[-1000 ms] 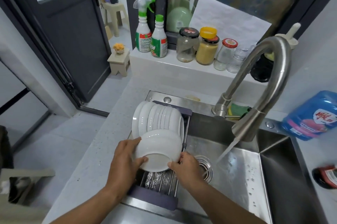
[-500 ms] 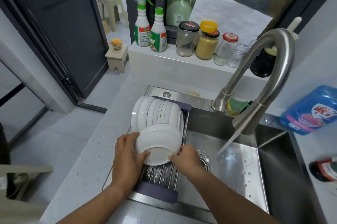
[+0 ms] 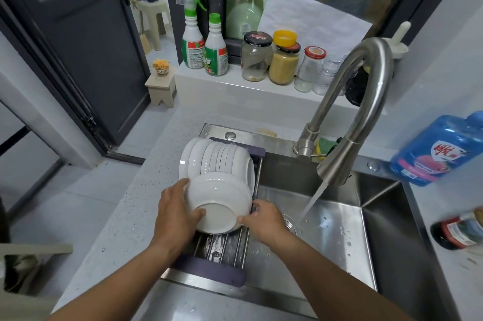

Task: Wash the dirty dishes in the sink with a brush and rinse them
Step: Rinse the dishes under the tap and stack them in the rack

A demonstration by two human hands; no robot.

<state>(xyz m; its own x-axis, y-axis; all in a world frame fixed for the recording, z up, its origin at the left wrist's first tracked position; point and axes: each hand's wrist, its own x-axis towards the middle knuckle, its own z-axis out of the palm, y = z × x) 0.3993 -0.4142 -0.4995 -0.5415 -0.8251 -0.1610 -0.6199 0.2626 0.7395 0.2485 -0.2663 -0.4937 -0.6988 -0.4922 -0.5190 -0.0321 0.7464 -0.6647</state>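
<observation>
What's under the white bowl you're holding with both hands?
Under the bottom-up bowl are the metal bars of the drying rack, which lies across the sink. The bowl covers the bars right beneath it, and its inside faces down, so that stays hidden.

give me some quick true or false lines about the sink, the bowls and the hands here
1. The left hand and the right hand both hold the white bowl, its base facing the camera. True.
2. The faucet is off. False: water runs from it into the sink.
3. More white bowls lie in a row on the rack behind the held one. True.
4. The blue bottle stands left of the sink. False: it is on the counter to the right.
5. The right hand holds a brush. False: it holds only the bowl; no brush shows.
</observation>
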